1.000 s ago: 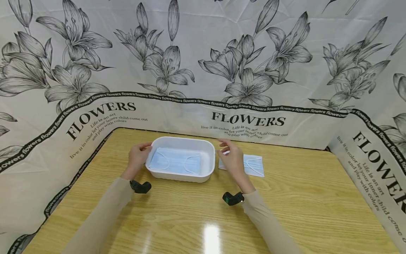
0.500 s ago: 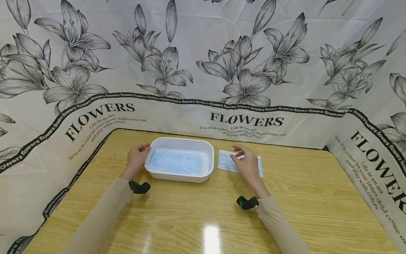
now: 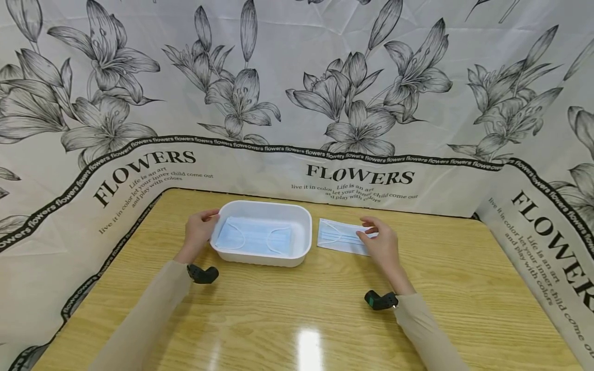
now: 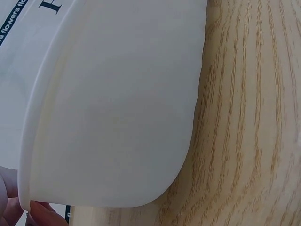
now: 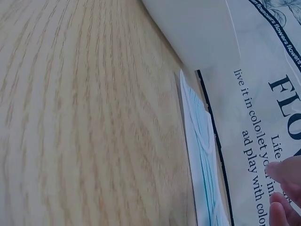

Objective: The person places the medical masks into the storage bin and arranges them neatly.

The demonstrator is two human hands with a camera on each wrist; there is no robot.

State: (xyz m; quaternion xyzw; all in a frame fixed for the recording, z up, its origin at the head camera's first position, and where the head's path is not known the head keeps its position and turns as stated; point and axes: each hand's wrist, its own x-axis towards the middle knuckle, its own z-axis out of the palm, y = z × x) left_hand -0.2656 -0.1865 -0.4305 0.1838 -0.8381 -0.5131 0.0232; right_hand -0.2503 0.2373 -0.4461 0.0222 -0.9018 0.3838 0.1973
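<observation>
My left hand (image 3: 198, 230) pinches the left rim of a white plastic tub (image 3: 260, 259). In the left wrist view the tub's wall (image 4: 113, 108) fills much of the frame, with fingertips (image 4: 47, 215) on both sides of the rim. Inside the tub lies a light blue face mask (image 3: 255, 238), ear loops on top. A second face mask (image 3: 340, 238) lies flat on the table, right of the tub. Over its right end hovers my right hand (image 3: 384, 245), fingers loosely bent; the right wrist view shows these fingers (image 5: 287, 172) apart from the mask (image 5: 200, 141).
The wooden table (image 3: 278, 309) ends at the back against a white curtain (image 3: 260, 170) printed with flowers and lettering. Black wrist cameras (image 3: 202, 274) sit on both wrists. A bright light reflection shows on the front of the table.
My right hand has moved right, from beside the tub's right rim to the right end of the mask on the table. The left hand stays on the tub's rim.
</observation>
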